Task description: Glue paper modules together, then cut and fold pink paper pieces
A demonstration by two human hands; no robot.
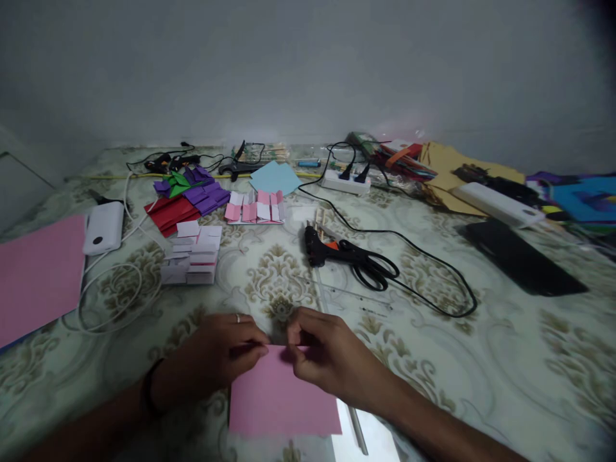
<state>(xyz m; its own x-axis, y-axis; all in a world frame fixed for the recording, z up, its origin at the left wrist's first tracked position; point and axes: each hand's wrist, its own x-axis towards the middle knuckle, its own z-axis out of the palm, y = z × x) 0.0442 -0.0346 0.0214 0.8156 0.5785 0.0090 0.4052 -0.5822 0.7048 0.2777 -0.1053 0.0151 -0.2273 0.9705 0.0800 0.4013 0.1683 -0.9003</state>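
A sheet of pink paper [283, 401] lies in front of me on the patterned cloth. My left hand [224, 350] has thumb and fingers pinched on its far edge, left of the middle. Close beside it, my right hand [327, 353] is curled with fingertips pressed together at the same edge, covering the sheet's upper right part. Under the pink sheet, at the lower right, a white sheet [380, 443] sticks out with a grey rod-like piece [357, 431] on it. A clear ruler [346, 293] lies just beyond my right hand.
A black glue gun [315, 247] and black-handled scissors [375, 266] lie ahead with a looping cord. Folded white paper [195, 256], pink-and-white strips [255, 208] and a white power bank [104, 228] are to the left. A power strip [346, 183] and a dark phone-like slab [524, 256] are farther right.
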